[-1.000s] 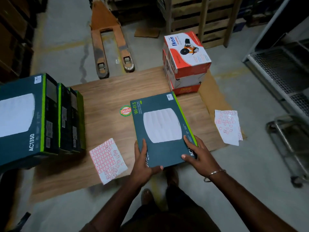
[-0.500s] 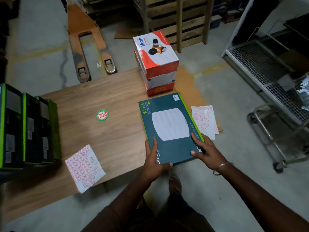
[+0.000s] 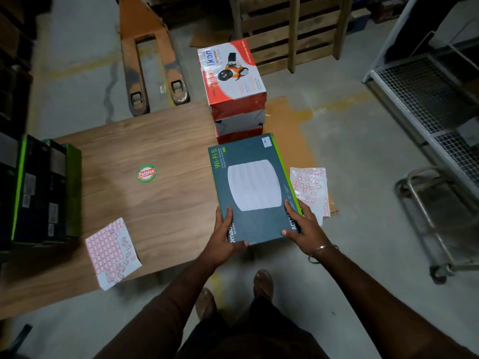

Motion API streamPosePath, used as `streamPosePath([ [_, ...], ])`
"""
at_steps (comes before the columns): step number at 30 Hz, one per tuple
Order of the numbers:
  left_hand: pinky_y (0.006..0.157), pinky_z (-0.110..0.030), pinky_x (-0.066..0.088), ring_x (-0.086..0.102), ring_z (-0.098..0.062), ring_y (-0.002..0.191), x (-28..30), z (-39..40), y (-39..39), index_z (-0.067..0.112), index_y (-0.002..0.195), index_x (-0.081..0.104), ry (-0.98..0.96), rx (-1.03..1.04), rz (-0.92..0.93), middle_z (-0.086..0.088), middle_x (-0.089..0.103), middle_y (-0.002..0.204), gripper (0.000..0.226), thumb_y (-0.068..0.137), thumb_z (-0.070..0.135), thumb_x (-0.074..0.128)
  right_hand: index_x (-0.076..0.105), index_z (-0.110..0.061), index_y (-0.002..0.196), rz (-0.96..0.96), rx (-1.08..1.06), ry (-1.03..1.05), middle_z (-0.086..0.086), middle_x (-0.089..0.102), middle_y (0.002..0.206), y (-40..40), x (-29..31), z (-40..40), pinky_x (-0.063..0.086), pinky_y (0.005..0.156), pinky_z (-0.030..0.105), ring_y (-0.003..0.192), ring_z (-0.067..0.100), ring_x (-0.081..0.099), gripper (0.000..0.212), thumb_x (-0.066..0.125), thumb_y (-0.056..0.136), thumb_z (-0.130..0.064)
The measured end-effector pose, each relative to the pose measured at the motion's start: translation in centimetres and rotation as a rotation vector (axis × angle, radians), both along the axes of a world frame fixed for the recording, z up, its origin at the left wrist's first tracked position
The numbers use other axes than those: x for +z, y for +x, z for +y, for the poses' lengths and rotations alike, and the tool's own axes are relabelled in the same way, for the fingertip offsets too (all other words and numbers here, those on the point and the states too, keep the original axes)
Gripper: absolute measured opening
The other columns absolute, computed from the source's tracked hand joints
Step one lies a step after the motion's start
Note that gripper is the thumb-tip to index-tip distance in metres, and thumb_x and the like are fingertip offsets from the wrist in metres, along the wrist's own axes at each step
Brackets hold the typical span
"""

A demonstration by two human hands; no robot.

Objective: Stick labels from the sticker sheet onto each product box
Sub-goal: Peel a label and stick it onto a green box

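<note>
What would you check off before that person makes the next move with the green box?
1. Both hands hold the box: ok, left hand and right hand grip the near end of the dark green box.
2. Label on box: ok, small white one at far corner.
3. Sticker sheet in reach: ok, sheet lies on the wooden board.
4. Second sheet usable: cannot tell.

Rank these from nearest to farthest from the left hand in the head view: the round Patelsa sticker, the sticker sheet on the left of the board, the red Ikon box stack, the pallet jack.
From the left hand:
1. Round Patelsa sticker, up and to the left on the board; too close to call against 2.
2. Sticker sheet, left, at the board's near edge.
3. Red Ikon box stack, beyond the held box.
4. Pallet jack, on the floor past the board.
</note>
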State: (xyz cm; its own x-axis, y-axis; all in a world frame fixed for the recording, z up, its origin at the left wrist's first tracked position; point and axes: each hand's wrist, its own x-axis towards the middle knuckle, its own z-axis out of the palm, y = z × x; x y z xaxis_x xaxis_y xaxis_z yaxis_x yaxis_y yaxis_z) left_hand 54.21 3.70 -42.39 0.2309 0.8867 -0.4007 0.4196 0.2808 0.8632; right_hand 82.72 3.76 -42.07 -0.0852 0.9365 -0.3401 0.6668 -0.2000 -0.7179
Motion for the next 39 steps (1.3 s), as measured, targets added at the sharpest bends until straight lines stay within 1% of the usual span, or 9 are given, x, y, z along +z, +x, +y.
streamPosePath([
  [2,0.129,-0.036,0.023,0.005,-0.007,0.16,-0.4,0.5,0.0,0.036,0.165,0.012,0.006,-0.003,0.015,0.01,-0.014,0.173,0.13,0.061,0.046,0.088,0.029,-0.025,0.161,0.001,-0.002,0.002,0.007,0.017,0.169,0.0,0.0,0.3,0.019,0.125,0.039,0.156,0.028,0.016,0.086,0.078,0.091,-0.023],
  [11,0.125,-0.029,0.026,0.011,-0.006,0.158,0.0,1.4,1.1,0.032,0.163,0.016,-0.039,0.06,-0.016,0.009,-0.013,0.173,0.115,0.075,0.017,0.087,0.028,-0.027,0.162,0.006,0.003,-0.005,0.007,0.015,0.17,0.4,-0.3,1.4,0.02,0.125,0.04,0.157,0.029,0.014,0.086,0.078,0.092,-0.022],
  [16,0.128,-0.037,0.027,0.014,-0.006,0.158,-0.1,1.9,1.2,0.031,0.165,0.015,-0.037,0.058,0.03,0.014,-0.011,0.172,0.115,0.073,0.027,0.084,0.028,-0.029,0.162,0.005,0.003,-0.008,0.007,0.016,0.17,0.5,-0.5,2.0,0.02,0.125,0.039,0.157,0.029,0.014,0.086,0.078,0.092,-0.023],
  [21,0.122,-0.023,0.025,0.012,-0.005,0.156,0.3,2.4,1.3,0.025,0.166,0.013,-0.036,0.022,0.051,0.007,-0.009,0.173,0.108,0.085,0.009,0.084,0.027,-0.034,0.161,0.013,-0.015,-0.019,0.005,0.014,0.17,0.5,-0.6,2.2,0.021,0.125,0.045,0.157,0.029,0.013,0.085,0.077,0.093,-0.024],
  [23,0.122,-0.023,0.024,0.013,-0.003,0.153,0.5,2.7,1.4,0.023,0.166,0.013,-0.059,0.024,0.064,0.008,-0.007,0.172,0.111,0.083,0.016,0.085,0.027,-0.034,0.161,0.011,-0.019,-0.018,0.005,0.013,0.171,0.4,-0.6,2.3,0.021,0.125,0.044,0.157,0.029,0.012,0.085,0.076,0.093,-0.023],
  [25,0.126,-0.032,0.025,0.016,-0.006,0.155,0.8,2.9,1.6,0.023,0.166,0.012,-0.074,0.025,0.063,0.01,-0.007,0.172,0.115,0.076,0.029,0.083,0.026,-0.035,0.161,0.011,-0.022,-0.02,0.004,0.012,0.171,0.4,-0.6,2.4,0.021,0.125,0.046,0.157,0.029,0.012,0.085,0.076,0.093,-0.023],
  [28,0.127,-0.039,0.027,0.017,-0.01,0.156,0.7,3.0,1.5,0.024,0.166,0.013,-0.087,0.034,0.057,0.01,-0.008,0.173,0.114,0.078,0.03,0.083,0.026,-0.034,0.162,0.002,-0.022,-0.029,0.004,0.012,0.171,0.3,-0.5,2.4,0.022,0.126,0.047,0.157,0.029,0.011,0.085,0.075,0.094,-0.023],
  [32,0.127,-0.045,0.029,0.019,-0.013,0.158,-0.4,3.5,0.9,0.031,0.165,0.014,-0.093,0.029,0.108,0.014,-0.004,0.173,0.125,0.064,0.058,0.082,0.025,-0.03,0.163,-0.096,-0.03,-0.025,0.005,0.011,0.17,-0.3,-0.1,2.6,0.026,0.124,0.048,0.156,0.03,0.013,0.082,0.073,0.096,-0.023],
  [39,0.129,-0.042,0.026,0.022,-0.016,0.157,0.7,3.2,1.9,0.018,0.166,0.017,-0.075,0.069,0.15,0.005,0.007,0.171,0.126,0.062,0.054,0.079,0.029,-0.029,0.162,-0.136,-0.049,-0.011,0.004,0.012,0.17,-0.8,0.0,2.7,0.031,0.123,0.048,0.155,0.031,0.016,0.079,0.073,0.096,-0.022],
])
